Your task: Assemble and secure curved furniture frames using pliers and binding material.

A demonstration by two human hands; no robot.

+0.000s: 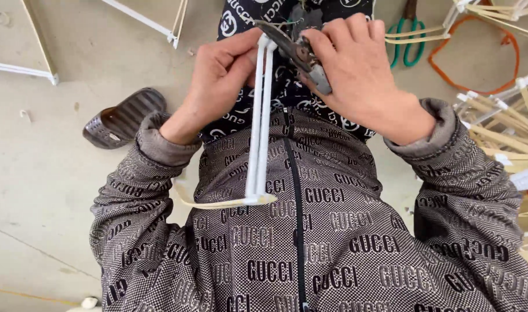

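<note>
My left hand (220, 75) grips two white-wrapped sticks (259, 121) held side by side over my lap. Their lower ends join a pale bamboo strip (218, 202) that curves across my patterned jacket. My right hand (356, 69) is closed around metal pliers (296, 49), whose jaws meet the top of the sticks near my left thumb. A thin wire shows at the pliers' tip.
A dark slipper (122, 118) lies on the concrete floor at left. Green-handled scissors (407, 40) and an orange cord loop (478, 52) lie at upper right. Stacked bamboo frames (507, 127) fill the right edge; white-wrapped frame pieces (38, 69) rest at upper left.
</note>
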